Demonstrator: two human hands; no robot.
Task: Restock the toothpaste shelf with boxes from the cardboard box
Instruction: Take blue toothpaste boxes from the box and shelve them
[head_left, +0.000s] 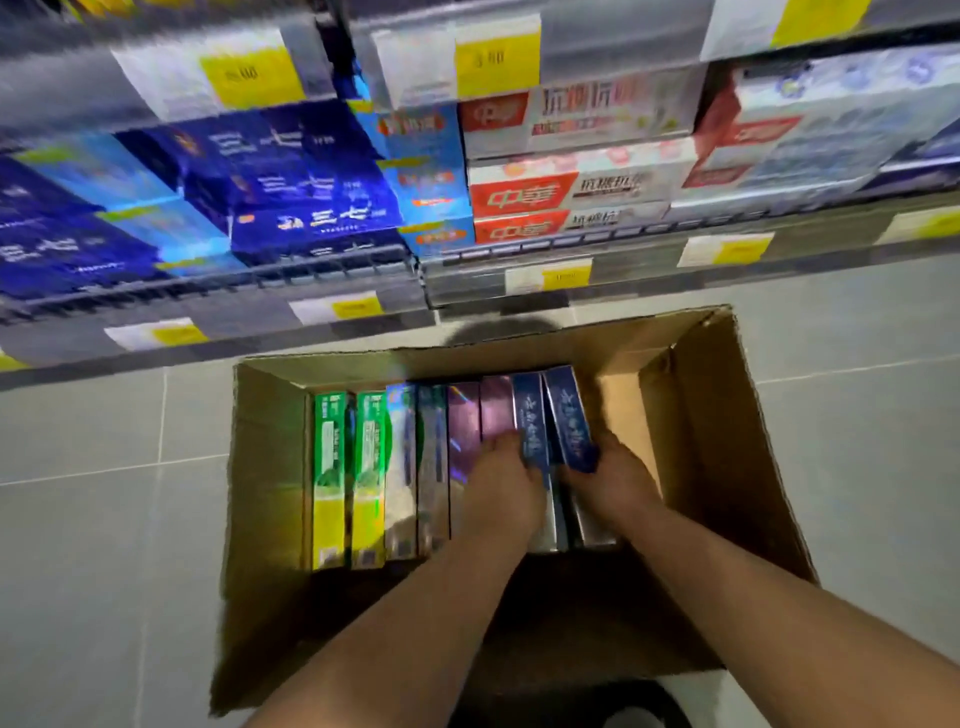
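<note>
Toothpaste boxes (405, 473) stand on edge in a row inside the open cardboard box (727, 467), which sits on the tiled floor (104, 493) just below the toothpaste shelf (311, 208). Both hands reach into it. The left hand (501, 486) closes on one dark blue box (530, 421), and the right hand (615, 480) closes on the neighbouring blue box (569, 410). Both boxes are raised above the row. The shelf is blurred.

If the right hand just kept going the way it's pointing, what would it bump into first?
The right hand points away from the person and already grips a dark blue toothpaste box. Past that, probably the cardboard box's far wall, though depth is unclear.
</note>
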